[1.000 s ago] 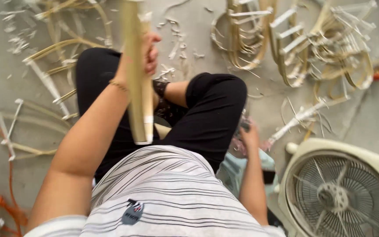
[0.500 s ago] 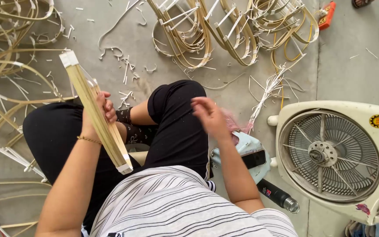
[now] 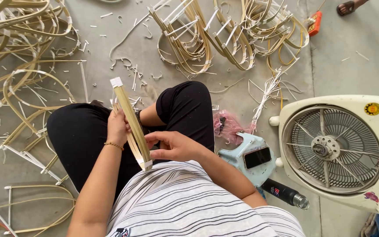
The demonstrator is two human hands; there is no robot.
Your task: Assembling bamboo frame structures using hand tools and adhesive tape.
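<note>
I sit cross-legged on a grey floor in black trousers and a striped shirt. My left hand (image 3: 118, 126), with a thin bracelet at the wrist, grips a bundle of flat pale bamboo strips (image 3: 130, 120) around its middle. The bundle is taped white at both ends and slants from upper left down to my lap. My right hand (image 3: 174, 147) closes on the bundle's lower end, fingers at the taped tip.
Bent bamboo strip frames lie in piles at the left (image 3: 27, 87) and at the top (image 3: 224, 35), with scraps between. A white box fan (image 3: 336, 149) lies flat at the right. A light blue stool (image 3: 253, 158) carries a phone, beside a pink bag (image 3: 229, 125) and a black cylinder (image 3: 286, 193). Another person's sandalled foot (image 3: 349, 6) shows far right.
My right hand has come in from beside my knee and taken hold of the bundle's lower end. The bundle has dropped lower and tilted towards my lap.
</note>
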